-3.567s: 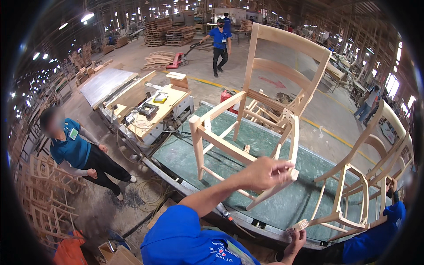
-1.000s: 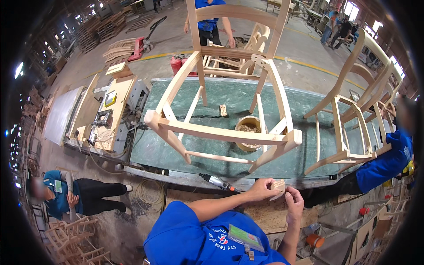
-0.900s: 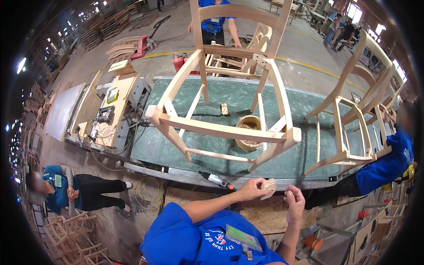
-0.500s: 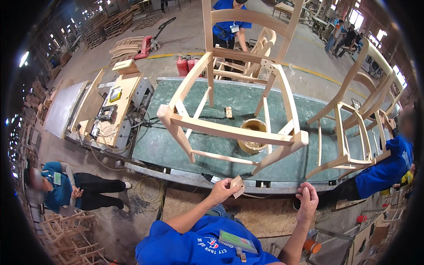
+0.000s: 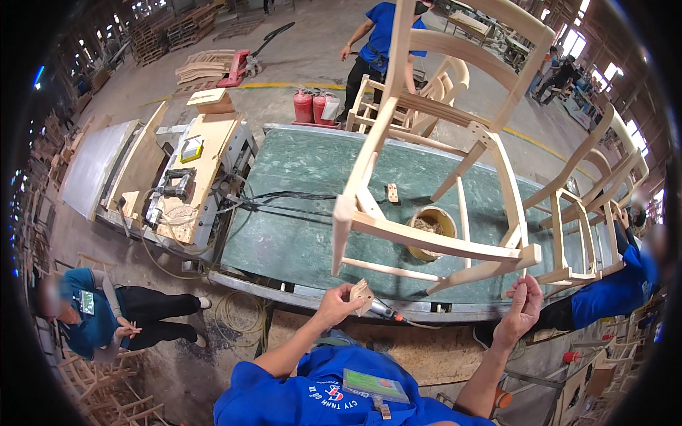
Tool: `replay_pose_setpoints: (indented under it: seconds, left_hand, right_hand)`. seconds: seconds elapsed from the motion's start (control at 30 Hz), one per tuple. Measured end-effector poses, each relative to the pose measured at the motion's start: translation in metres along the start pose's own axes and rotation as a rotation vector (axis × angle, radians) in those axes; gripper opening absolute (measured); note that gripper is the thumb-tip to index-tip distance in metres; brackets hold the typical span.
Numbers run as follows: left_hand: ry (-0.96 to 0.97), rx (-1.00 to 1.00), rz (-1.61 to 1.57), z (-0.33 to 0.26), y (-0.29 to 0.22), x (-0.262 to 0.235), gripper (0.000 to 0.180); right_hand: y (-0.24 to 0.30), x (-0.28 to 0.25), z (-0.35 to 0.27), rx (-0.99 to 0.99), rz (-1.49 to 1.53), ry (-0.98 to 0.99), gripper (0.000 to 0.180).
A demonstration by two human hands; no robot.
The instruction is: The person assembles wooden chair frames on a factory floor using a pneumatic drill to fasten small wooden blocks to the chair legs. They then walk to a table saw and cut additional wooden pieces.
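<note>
fingers of the left hand (image 5: pixel 336 306): closed on a pale wooden block (image 5: pixel 363 296), gripped by one side, seemingly to leave its face clear. right hand (image 5: pixel 518 312): fingers curled near the chair frame (image 5: pixel 433 236); whether they held anything small could not be told. power tool (image 5: pixel 384 310): by the green table's (image 5: pixel 284 248) near edge, probably for reach. chair frame: stood on the table. bucket (image 5: pixel 422 252): behind its front rail. fire extinguishers (image 5: pixel 303 108): beyond.
</note>
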State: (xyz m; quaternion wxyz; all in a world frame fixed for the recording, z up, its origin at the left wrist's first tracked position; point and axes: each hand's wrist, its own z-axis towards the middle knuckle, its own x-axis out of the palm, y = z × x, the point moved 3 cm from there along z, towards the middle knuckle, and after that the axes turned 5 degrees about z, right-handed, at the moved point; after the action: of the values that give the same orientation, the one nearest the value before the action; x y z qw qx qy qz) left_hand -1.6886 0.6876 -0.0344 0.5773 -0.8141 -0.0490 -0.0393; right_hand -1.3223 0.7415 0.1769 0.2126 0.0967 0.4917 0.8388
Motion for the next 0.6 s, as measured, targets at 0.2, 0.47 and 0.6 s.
replay_pose_setpoints:
  seconds: [0.2,0.47,0.6]
  left_hand:
    - [-0.141,-0.004,0.021,-0.006,0.006,-0.073,0.035]
    - [-0.344,-0.051,-0.09,0.007,0.024,-0.128,0.03]
    - [-0.411,-0.067,-0.113,0.027,0.04,-0.141,0.03]
  right_hand:
    - [0.041,0.116,0.017,-0.325,-0.286,0.265,0.022]
    - [0.019,0.192,0.027,-0.231,-0.477,0.341,0.023]
    - [0.021,0.192,0.026,-0.253,-0.544,0.317,0.022]
